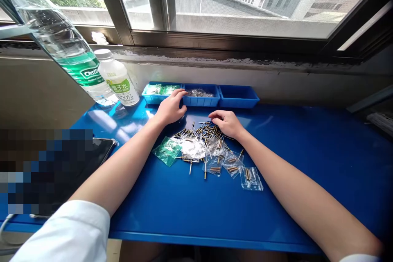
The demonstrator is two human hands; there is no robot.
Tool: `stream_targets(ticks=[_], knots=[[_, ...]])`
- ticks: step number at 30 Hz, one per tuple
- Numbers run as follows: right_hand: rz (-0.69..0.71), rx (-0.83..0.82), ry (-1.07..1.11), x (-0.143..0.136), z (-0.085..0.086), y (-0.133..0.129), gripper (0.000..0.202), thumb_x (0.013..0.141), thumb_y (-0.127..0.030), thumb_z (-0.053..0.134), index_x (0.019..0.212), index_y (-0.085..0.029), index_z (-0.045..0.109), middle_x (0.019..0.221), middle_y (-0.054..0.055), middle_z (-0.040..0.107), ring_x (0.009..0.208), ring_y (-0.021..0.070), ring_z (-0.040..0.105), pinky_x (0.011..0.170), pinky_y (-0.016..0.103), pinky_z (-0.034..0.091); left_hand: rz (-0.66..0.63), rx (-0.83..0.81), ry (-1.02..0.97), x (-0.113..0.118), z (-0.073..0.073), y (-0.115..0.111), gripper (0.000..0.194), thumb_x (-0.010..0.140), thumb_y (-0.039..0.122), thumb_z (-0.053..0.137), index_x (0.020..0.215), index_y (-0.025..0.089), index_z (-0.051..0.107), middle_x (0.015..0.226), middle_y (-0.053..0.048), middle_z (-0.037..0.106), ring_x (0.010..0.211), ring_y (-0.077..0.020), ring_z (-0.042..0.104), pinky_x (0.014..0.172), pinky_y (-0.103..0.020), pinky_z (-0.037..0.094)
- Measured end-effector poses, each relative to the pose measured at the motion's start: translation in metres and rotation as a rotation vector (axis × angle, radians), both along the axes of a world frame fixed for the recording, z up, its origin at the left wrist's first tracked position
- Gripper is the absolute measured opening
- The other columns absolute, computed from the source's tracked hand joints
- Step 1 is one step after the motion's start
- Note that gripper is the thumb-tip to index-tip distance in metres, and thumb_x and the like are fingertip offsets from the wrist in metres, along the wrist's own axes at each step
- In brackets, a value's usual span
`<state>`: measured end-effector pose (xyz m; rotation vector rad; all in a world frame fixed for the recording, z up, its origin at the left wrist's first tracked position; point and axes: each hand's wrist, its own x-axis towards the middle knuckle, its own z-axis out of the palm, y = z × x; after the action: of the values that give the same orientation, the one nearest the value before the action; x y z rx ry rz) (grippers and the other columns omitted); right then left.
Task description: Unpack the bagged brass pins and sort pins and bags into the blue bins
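Note:
My left hand [172, 107] reaches to the blue bins, its fingertips over the divide between the left bin [153, 97] and the middle bin [201, 100]. Its thumb stands apart from the fingers, and nothing shows in it. At the far right of a loose pile of blind rivets [211, 131], my right hand [227, 124] has its fingers curled in, and what they hold, if anything, is hidden. Small clear bags [251, 179] with brown cylinders lie along the near side of the pile. A green-tinted bag [168, 151] lies to its left.
Green packets [161, 89] fill the left bin; small clear bags lie in the middle one. The right bin [238, 98] stands beside them. At the left are a large water bottle [66, 45], a white bottle [118, 80] and a dark tablet-like device [76, 168].

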<state>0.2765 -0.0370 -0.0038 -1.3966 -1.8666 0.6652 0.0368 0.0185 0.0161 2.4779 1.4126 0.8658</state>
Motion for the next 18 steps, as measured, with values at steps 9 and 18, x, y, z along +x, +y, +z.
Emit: stream_targets(ticks=[9, 18], knots=[[-0.020, -0.035, 0.020, -0.003, 0.002, -0.001, 0.020, 0.077, -0.025, 0.056, 0.084, -0.018, 0.073, 0.078, 0.003, 0.073, 0.071, 0.0179, 0.063, 0.069, 0.030, 0.047, 0.041, -0.122, 0.318, 0.025, 0.013, 0.003, 0.071, 0.075, 0.042, 0.060, 0.140, 0.019, 0.042, 0.134, -0.015, 0.051, 0.109, -0.0351, 0.059, 0.092, -0.042, 0.046], [-0.020, -0.062, 0.151, 0.004, -0.001, 0.001, 0.019, 0.077, -0.022, 0.055, 0.084, -0.018, 0.072, 0.083, 0.004, 0.073, 0.079, 0.0188, 0.065, 0.075, 0.030, 0.048, -0.184, 0.087, -0.054, 0.012, 0.000, 0.001, 0.039, 0.077, 0.023, 0.053, 0.116, 0.017, 0.058, 0.120, -0.009, 0.057, 0.096, -0.0189, 0.060, 0.082, -0.029, 0.050]])
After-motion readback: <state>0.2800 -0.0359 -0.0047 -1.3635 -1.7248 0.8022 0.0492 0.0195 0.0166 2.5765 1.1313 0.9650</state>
